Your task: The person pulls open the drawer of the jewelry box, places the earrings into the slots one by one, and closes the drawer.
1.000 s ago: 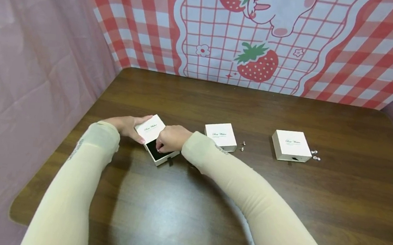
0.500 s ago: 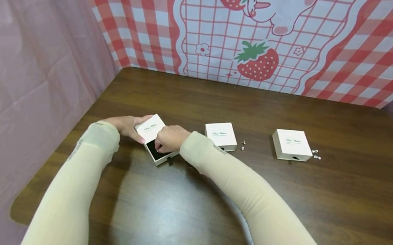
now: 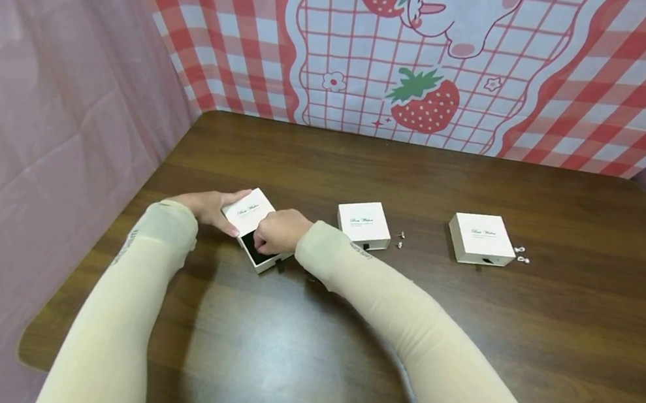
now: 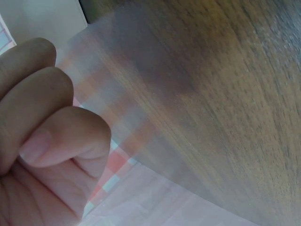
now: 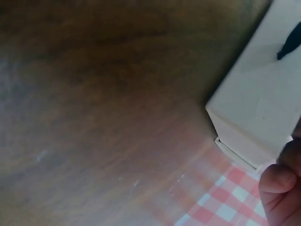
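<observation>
A white drawer-style gift box (image 3: 247, 212) with green lettering lies angled on the left of the table. My left hand (image 3: 211, 208) grips its sleeve from the left side, thumb and fingers on opposite edges. Its drawer (image 3: 261, 267) is pulled out toward me and shows a black lining. Over that drawer is my right hand (image 3: 281, 231), fingers curled and fingertips down at the lining; I cannot tell whether they pinch anything small. The right wrist view shows the drawer's front (image 5: 258, 89) with a black ribbon tab (image 5: 290, 43) and, at the edge, curled right fingers (image 5: 277, 180).
A second white box (image 3: 363, 222) stands at mid-table with a pair of small earrings (image 3: 400, 240) beside it. Farther right is a third box (image 3: 481, 236) with two small pale earrings (image 3: 521, 254). A checked strawberry cloth (image 3: 338, 52) hangs behind the table.
My right hand has shifted very slightly over the drawer, its fingertips still at the lining. My left hand and the boxes stay where they were.
</observation>
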`<state>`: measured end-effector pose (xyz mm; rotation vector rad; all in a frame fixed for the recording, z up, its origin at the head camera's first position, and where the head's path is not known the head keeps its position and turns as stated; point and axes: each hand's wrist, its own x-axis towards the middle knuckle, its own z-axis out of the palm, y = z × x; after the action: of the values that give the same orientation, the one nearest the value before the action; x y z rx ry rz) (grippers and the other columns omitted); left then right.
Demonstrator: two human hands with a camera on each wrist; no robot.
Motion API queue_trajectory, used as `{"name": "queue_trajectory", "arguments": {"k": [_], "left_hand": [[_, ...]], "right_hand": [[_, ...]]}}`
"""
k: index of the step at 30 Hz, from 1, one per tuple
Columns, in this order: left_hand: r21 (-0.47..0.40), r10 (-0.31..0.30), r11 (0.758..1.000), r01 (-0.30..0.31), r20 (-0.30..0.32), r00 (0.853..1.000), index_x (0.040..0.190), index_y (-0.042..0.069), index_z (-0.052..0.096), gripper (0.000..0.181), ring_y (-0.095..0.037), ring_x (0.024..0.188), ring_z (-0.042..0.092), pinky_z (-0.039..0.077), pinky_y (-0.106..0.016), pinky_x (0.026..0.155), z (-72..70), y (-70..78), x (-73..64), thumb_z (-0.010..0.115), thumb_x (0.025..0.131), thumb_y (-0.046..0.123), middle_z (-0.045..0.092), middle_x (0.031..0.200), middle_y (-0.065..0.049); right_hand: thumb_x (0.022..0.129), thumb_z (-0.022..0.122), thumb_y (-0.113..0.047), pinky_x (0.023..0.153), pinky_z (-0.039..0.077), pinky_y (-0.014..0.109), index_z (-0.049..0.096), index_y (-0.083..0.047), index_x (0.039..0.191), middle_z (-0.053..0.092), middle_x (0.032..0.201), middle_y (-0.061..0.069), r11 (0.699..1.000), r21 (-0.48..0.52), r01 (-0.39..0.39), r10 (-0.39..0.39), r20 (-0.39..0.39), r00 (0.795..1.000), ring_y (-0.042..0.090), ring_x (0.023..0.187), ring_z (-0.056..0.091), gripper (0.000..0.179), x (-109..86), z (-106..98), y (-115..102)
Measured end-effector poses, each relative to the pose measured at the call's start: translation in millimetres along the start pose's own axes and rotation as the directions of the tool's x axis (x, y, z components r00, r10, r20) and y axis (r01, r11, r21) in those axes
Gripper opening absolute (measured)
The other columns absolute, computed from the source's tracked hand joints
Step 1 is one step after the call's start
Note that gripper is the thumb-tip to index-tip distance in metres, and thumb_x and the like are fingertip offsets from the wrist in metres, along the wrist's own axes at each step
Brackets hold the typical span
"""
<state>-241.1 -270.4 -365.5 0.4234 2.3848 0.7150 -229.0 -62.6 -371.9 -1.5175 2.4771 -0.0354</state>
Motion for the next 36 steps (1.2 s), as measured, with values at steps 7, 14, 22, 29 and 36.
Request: {"name": "queue_trajectory", "arguments": {"k": [7,14,22,29,36], "left_hand": [[0.040,-0.001,0.999,0.001,-0.006,1.000,0.152,0.001,0.010,0.100,-0.034,0.113,0.044,0.028,-0.049,0.105,1.7,1.0,1.6,0.078,0.081,0.019,0.040,0.139,-0.032],[0.027,0.012,1.000,-0.012,-0.006,1.000,0.151,-0.001,0.009,0.101,-0.040,0.125,0.038,0.021,-0.053,0.109,0.9,1.1,0.3,0.079,0.080,0.018,0.035,0.142,-0.034],[0.029,0.004,1.000,-0.004,0.001,1.000,0.151,0.000,0.008,0.102,-0.044,0.131,0.032,0.019,-0.054,0.110,0.5,2.6,1.0,0.079,0.080,0.018,0.029,0.146,-0.034],[0.040,0.021,0.999,-0.021,-0.001,1.000,0.151,-0.001,0.009,0.101,-0.043,0.129,0.035,0.021,-0.054,0.109,0.2,1.9,-1.3,0.079,0.080,0.020,0.031,0.144,-0.034],[0.072,0.057,0.996,-0.055,-0.019,0.998,0.150,-0.002,0.012,0.100,-0.040,0.124,0.041,0.025,-0.053,0.107,2.6,-2.9,0.1,0.079,0.080,0.022,0.037,0.142,-0.033]], "right_hand": [[0.088,0.067,-0.022,0.076,0.048,0.025,0.076,-0.017,0.103,0.072,0.097,-0.007,0.942,0.317,-0.109,0.139,-0.073,0.988,0.008,0.082,0.060,0.018,-17.8,-3,10],[0.084,0.069,-0.014,0.068,0.043,0.018,0.077,-0.007,0.090,0.071,0.075,-0.004,0.826,0.550,-0.123,0.223,-0.118,0.968,0.000,0.066,0.050,0.012,-47.5,6,12],[0.081,0.072,-0.017,0.048,0.037,0.017,0.077,-0.008,0.078,0.058,0.052,-0.006,0.683,0.679,-0.269,0.366,0.001,0.931,0.001,0.044,0.044,0.011,-66.0,29,-2],[0.085,0.070,-0.017,0.036,0.031,0.019,0.067,-0.003,0.064,0.042,0.043,-0.005,0.437,0.821,-0.367,0.472,0.138,0.871,0.006,0.034,0.034,0.025,-68.4,41,-15],[0.089,0.065,-0.015,0.036,0.032,0.020,0.060,-0.004,0.061,0.042,0.044,-0.002,0.281,0.891,-0.356,0.514,0.174,0.840,0.008,0.034,0.034,0.031,-63.0,46,-20]]}}
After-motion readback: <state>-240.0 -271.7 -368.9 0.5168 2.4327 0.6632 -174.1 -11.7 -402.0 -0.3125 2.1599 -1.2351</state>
